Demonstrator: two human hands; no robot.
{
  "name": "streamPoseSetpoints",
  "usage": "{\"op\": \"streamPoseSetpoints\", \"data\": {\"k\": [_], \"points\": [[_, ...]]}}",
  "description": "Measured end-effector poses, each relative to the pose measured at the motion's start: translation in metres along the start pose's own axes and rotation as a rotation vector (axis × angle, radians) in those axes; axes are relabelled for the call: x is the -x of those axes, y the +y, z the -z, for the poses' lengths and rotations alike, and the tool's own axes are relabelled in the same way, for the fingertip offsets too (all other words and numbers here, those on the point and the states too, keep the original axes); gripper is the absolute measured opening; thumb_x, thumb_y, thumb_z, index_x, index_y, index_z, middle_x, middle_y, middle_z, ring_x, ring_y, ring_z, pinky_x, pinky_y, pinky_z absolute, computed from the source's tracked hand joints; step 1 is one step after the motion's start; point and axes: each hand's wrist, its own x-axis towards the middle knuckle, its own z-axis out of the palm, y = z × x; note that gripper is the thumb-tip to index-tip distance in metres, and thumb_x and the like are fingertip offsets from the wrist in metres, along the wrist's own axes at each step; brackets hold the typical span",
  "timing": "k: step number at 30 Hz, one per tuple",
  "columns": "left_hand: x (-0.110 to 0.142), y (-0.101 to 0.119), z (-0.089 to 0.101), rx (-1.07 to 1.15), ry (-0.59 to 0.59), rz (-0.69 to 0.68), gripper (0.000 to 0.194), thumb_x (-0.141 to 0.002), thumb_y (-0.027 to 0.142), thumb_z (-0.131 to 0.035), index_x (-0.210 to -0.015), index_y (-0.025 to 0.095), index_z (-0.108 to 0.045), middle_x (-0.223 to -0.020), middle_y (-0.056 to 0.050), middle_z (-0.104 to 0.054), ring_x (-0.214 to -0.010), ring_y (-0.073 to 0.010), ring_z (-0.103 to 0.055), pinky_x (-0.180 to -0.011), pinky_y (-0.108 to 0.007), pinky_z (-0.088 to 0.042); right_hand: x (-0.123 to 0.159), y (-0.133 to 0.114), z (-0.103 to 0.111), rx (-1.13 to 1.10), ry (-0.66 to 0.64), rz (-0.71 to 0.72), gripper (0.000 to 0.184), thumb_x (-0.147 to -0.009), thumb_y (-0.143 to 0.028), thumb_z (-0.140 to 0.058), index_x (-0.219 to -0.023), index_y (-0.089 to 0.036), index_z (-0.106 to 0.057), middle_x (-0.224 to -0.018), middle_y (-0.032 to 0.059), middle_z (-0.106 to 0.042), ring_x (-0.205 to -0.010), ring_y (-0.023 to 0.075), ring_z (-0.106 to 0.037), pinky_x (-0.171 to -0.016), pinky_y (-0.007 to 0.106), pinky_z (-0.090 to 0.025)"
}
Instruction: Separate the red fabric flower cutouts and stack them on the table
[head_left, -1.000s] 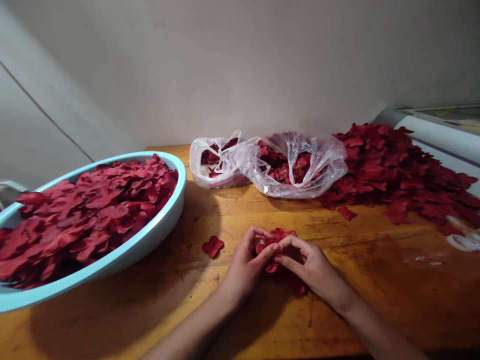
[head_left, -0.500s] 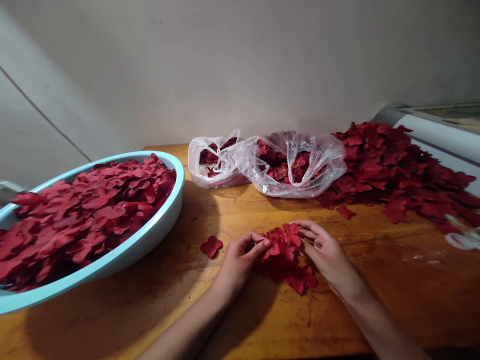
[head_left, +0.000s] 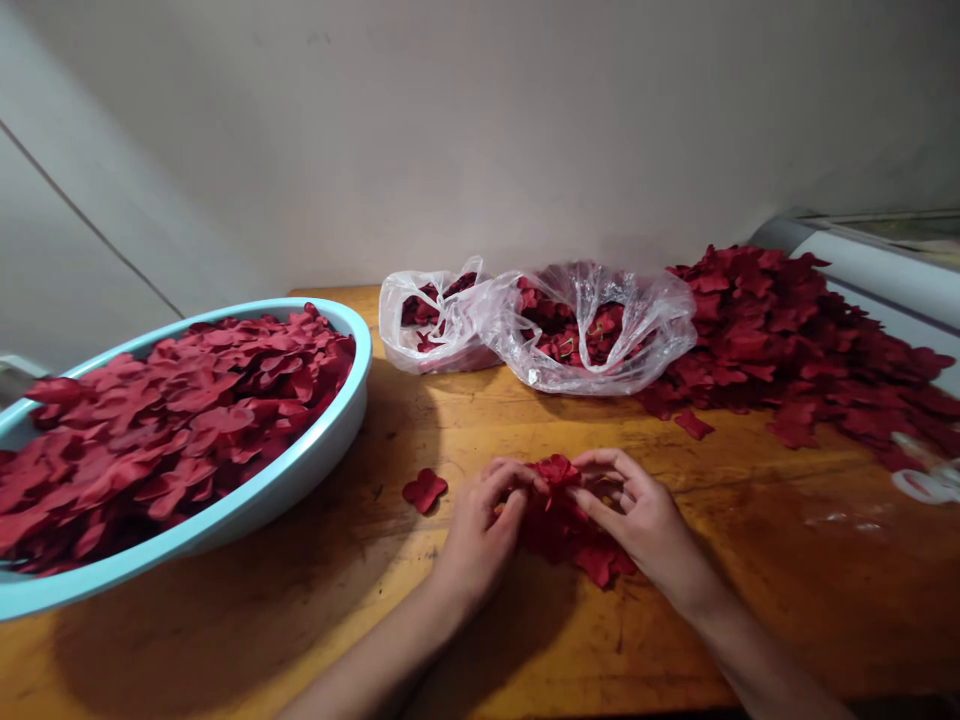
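Note:
Between my two hands is a red fabric flower [head_left: 556, 470], held just above a small cluster of red fabric petals [head_left: 596, 560] on the wooden table. My left hand [head_left: 487, 515] is closed, thumb and fingers pinching the flower's left side. From the right, the thumb and fingertips of my right hand [head_left: 634, 505] close on the same flower. My fingers cover part of it. A single four-lobed red petal piece [head_left: 425, 491] lies flat to the left of my left hand.
At left a light-blue basin [head_left: 358, 375] is heaped with red petal pieces. Two clear plastic bags [head_left: 439, 345] with red flowers stand by the wall. A large pile of red petals [head_left: 780, 340] spreads at right, near a roll of clear tape [head_left: 924, 487].
My hands have drawn closer together around the flower. Less of the red bunch shows between them, and my left fingers now curl over its top.

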Motion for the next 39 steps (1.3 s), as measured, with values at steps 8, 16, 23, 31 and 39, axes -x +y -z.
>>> {"op": "streamPoseSetpoints", "data": {"k": [8, 16, 23, 31, 39], "points": [[0.000, 0.005, -0.006, -0.123, 0.033, 0.037, 0.021, -0.085, 0.029, -0.051, -0.072, 0.017, -0.062, -0.075, -0.004, -0.063, -0.073, -0.0165, -0.057, -0.070, -0.026, -0.042, 0.004, -0.001, -0.006, 0.012, -0.086, 0.013, 0.024, -0.074, -0.035, -0.068, -0.088, -0.022, -0.053, -0.078, 0.0006, -0.060, -0.073, 0.0151, -0.061, -0.062, 0.025, -0.051], [0.000, 0.000, -0.009, -0.072, 0.104, 0.133, 0.035, -0.077, 0.037, -0.061, -0.052, 0.017, -0.044, -0.053, 0.003, -0.048, -0.053, -0.0106, -0.042, -0.052, -0.021, -0.032, 0.005, -0.008, -0.006, -0.008, -0.197, -0.037, 0.018, -0.076, -0.036, -0.066, -0.081, -0.021, -0.057, -0.077, 0.0005, -0.063, -0.069, 0.0148, -0.062, -0.060, 0.024, -0.050], [-0.002, -0.004, -0.005, 0.013, -0.014, 0.151, 0.035, -0.087, 0.040, -0.045, -0.060, 0.017, -0.048, -0.058, 0.001, -0.053, -0.056, -0.0120, -0.047, -0.056, -0.022, -0.036, -0.006, 0.005, 0.008, 0.066, 0.053, -0.001, 0.020, -0.075, -0.039, -0.064, -0.081, -0.019, -0.062, -0.080, 0.0029, -0.065, -0.074, 0.0170, -0.061, -0.067, 0.027, -0.049], [-0.002, 0.002, 0.016, -0.560, 0.020, -0.224, 0.027, -0.092, 0.026, -0.038, -0.086, 0.017, -0.063, -0.086, -0.008, -0.064, -0.080, -0.0190, -0.055, -0.074, -0.029, -0.041, -0.008, 0.016, 0.024, 0.502, 0.230, 0.177, 0.021, -0.071, -0.039, -0.069, -0.083, -0.024, -0.059, -0.068, -0.0020, -0.051, -0.056, 0.0137, -0.048, -0.054, 0.026, -0.040], [0.003, 0.001, 0.010, -0.387, 0.251, -0.267, 0.011, -0.083, 0.018, -0.056, -0.087, 0.020, -0.066, -0.084, -0.005, -0.066, -0.075, -0.0155, -0.061, -0.071, -0.026, -0.047, 0.008, -0.010, 0.009, 0.432, 0.192, 0.374, 0.010, -0.085, -0.029, -0.056, -0.079, -0.024, -0.050, -0.074, -0.0009, -0.047, -0.068, 0.0158, -0.047, -0.064, 0.028, -0.038]]}}
